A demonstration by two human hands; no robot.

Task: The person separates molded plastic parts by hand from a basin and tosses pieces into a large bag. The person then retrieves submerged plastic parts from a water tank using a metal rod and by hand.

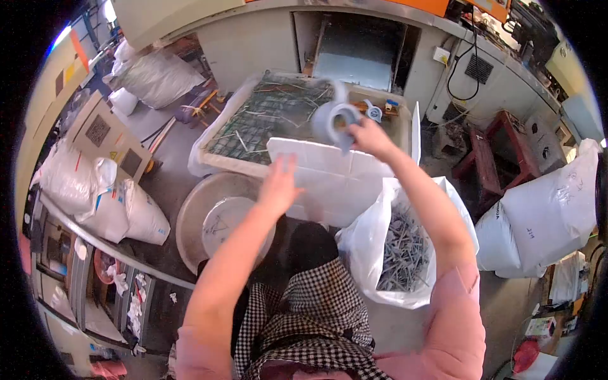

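Observation:
My right hand point(372, 138) grips a grey plastic pipe fitting point(324, 120) with a round opening, blurred by motion, above the front edge of a shallow water-filled tub point(278, 114). Green netting and thin grey sticks lie in the tub. Another small grey fitting point(373, 113) is at the tub's right end. My left hand point(280, 187), fingers apart and holding nothing, is at the left end of an upright white panel point(342, 180); whether it touches the panel I cannot tell. Below my right forearm stands a white bag point(361, 244) full of grey plastic sticks point(403, 250).
A large round basin point(190, 218) sits left of my knees. Filled white sacks point(145, 215) stand at the left, and more sacks point(544, 215) at the right. Behind the tub is a machine with a dark chute point(358, 50). A red metal stand point(487, 168) is at the right.

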